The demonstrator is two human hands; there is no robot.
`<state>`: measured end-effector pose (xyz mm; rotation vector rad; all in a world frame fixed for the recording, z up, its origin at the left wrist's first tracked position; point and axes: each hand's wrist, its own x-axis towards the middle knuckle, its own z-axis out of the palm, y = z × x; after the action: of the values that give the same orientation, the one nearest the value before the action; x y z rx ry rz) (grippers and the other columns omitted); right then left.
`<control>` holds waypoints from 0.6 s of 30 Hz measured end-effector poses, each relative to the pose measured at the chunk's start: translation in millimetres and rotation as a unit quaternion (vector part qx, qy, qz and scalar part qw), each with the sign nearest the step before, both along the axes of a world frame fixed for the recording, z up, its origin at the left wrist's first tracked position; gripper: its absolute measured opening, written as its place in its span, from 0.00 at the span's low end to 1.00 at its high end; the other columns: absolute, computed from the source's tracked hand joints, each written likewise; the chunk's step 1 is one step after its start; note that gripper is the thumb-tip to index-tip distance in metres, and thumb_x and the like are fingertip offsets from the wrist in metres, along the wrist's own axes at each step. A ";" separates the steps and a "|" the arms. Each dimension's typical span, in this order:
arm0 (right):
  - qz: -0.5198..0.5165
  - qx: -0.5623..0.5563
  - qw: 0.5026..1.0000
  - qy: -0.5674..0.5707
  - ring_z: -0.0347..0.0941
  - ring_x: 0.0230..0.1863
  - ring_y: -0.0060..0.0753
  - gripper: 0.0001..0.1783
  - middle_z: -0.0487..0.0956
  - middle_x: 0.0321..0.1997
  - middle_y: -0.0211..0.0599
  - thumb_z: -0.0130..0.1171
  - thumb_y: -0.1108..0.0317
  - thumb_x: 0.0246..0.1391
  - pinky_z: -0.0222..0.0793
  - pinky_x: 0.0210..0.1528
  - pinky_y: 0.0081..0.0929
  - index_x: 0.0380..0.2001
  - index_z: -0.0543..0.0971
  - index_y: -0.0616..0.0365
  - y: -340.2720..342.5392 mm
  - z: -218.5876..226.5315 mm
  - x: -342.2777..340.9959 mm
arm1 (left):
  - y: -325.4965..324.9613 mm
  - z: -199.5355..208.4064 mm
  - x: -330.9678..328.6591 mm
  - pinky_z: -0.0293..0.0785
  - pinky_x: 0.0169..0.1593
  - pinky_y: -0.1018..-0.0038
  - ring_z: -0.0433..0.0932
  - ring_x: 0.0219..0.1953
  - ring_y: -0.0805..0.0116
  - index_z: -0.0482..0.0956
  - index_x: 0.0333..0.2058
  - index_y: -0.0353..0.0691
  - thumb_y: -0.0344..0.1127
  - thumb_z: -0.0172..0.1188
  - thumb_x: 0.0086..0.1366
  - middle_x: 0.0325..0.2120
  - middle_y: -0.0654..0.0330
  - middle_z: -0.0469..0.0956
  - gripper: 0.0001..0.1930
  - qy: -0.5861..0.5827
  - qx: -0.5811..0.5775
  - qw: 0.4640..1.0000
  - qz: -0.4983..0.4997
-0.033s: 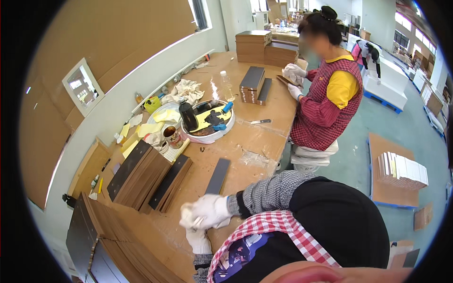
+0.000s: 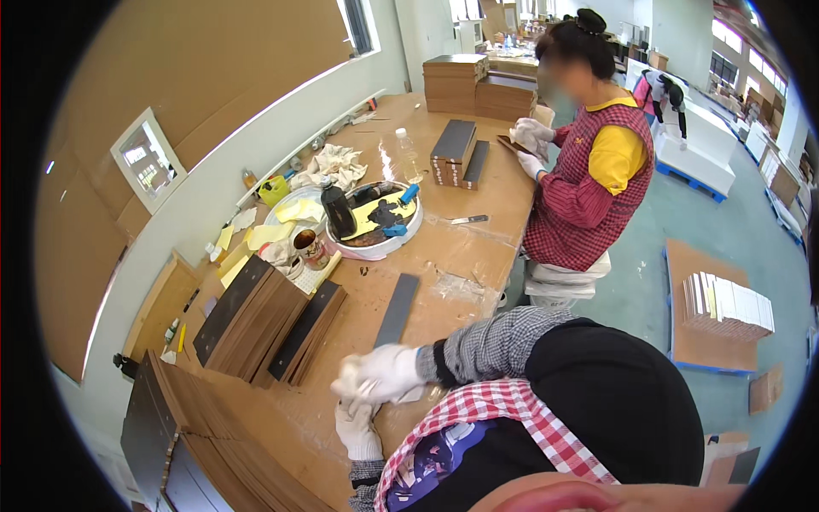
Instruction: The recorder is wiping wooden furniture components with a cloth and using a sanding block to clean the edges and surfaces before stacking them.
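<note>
I am working a white rag [image 2: 368, 388] between both gloved hands, right hand [image 2: 386, 373] closed over it, left hand [image 2: 357, 431] just beneath on the bench [image 2: 444, 247], wiping step seemingly pending, the nearby dark strip [image 2: 397, 309] needing a reach forward.

Bright daylight from windows [image 2: 358, 26], heavy fisheye bend, black vignette, blurred bottom edge.

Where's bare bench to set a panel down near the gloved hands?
Bare top lies between the dark strip, the white basin and the knife, out to the bench edge. Crowded: panel stacks left of the right hand and left hand; clutter behind the basin.
</note>
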<state>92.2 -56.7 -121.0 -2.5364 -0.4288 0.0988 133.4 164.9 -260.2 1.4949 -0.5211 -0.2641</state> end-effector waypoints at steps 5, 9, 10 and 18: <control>-0.068 -0.029 0.997 -0.007 0.81 0.41 0.54 0.21 0.84 0.36 0.48 0.55 0.45 0.56 0.75 0.45 0.46 0.40 0.85 0.48 -24.0 -10.8 2.4 | -41.3 56.5 -30.1 0.80 0.37 0.68 0.78 0.33 0.64 0.64 0.59 0.38 0.09 0.55 0.57 0.43 0.50 0.76 0.31 0.248 -0.175 0.953 -0.015; -0.044 0.053 0.995 0.078 0.81 0.46 0.52 0.26 0.83 0.42 0.51 0.57 0.45 0.56 0.74 0.50 0.42 0.47 0.83 0.53 -40.1 -3.6 5.8 | -59.7 80.3 -35.5 0.80 0.48 0.67 0.79 0.38 0.65 0.62 0.63 0.36 0.21 0.67 0.55 0.51 0.51 0.73 0.37 0.179 -0.044 0.983 0.027; -0.094 0.120 0.985 0.082 0.79 0.50 0.49 0.28 0.82 0.47 0.51 0.57 0.45 0.57 0.73 0.53 0.39 0.51 0.81 0.56 -49.6 -15.4 6.8 | -67.5 100.8 -41.5 0.79 0.51 0.66 0.78 0.42 0.62 0.60 0.65 0.34 0.27 0.73 0.50 0.55 0.50 0.71 0.44 0.068 0.180 0.977 0.087; -0.173 0.328 0.923 0.102 0.79 0.52 0.38 0.34 0.81 0.52 0.47 0.57 0.46 0.58 0.73 0.55 0.30 0.56 0.76 0.65 -85.4 6.9 -24.9 | -73.1 100.5 10.7 0.71 0.60 0.60 0.74 0.58 0.49 0.76 0.56 0.43 0.58 0.77 0.40 0.56 0.48 0.74 0.45 -0.180 0.584 0.791 0.039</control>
<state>67.2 -142.2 -114.1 -1.8728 0.0752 0.0701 144.0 91.8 -159.7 2.8197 -0.6253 -0.2398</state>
